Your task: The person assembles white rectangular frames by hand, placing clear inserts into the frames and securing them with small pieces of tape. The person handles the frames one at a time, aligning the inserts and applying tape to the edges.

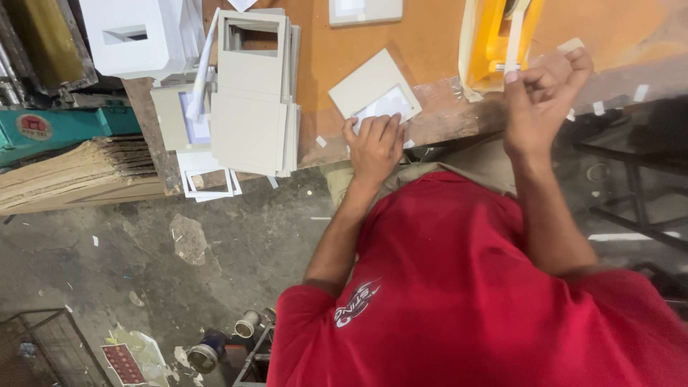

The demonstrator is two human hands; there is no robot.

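Observation:
My left hand point(374, 143) presses flat on the near edge of a grey cardboard panel point(369, 86) that has a white window patch and lies on the brown table point(430, 43). My right hand point(541, 97) is raised to the right of it, fingers pinched on a pale strip of tape point(516, 32) running from a yellow tape dispenser point(494, 36). A small bit of tape point(570, 45) sticks out at the fingertips. My red shirt fills the lower frame.
A stack of grey cut-out cardboard frames point(252, 93) lies on the table's left part, with a white box point(136, 36) behind and white frames point(208, 179) hanging over the edge. Cardboard sheets point(79, 172) are piled at left. Debris and tape rolls point(247, 324) lie on the floor.

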